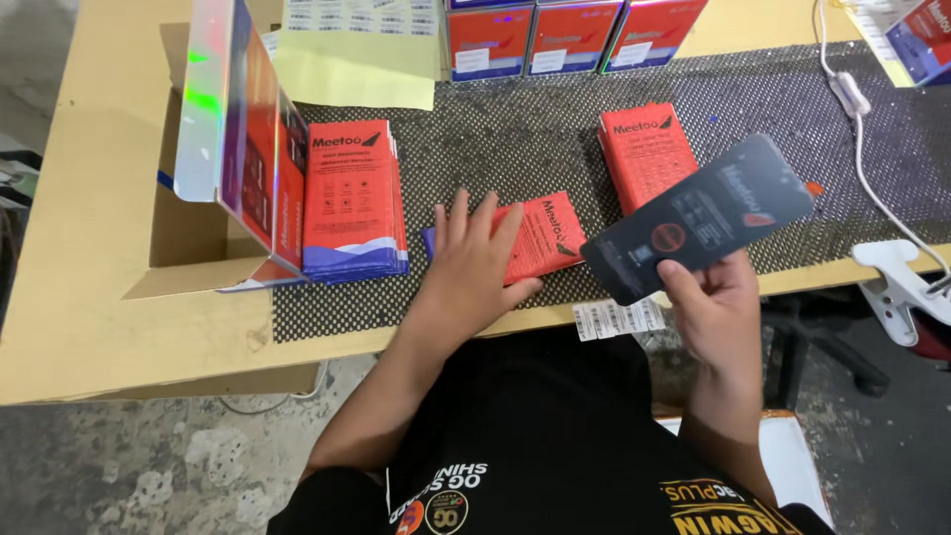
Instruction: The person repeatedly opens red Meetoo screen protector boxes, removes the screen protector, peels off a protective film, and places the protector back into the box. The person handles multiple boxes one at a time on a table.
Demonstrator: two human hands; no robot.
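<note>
While your left hand (475, 260) presses spread on a flat red card sleeve (540, 236), your right hand (715, 297) pinches a black rectangular panel (698, 218).

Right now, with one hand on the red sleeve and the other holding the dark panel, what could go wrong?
1. The right hand pinches the dark panel only at its lower edge, above the table's edge; it might slip and fall to the floor.
2. The left hand presses the red sleeve flat, so it may crease.
3. The barcode sticker strip hangs over the table edge and could drop.
</note>
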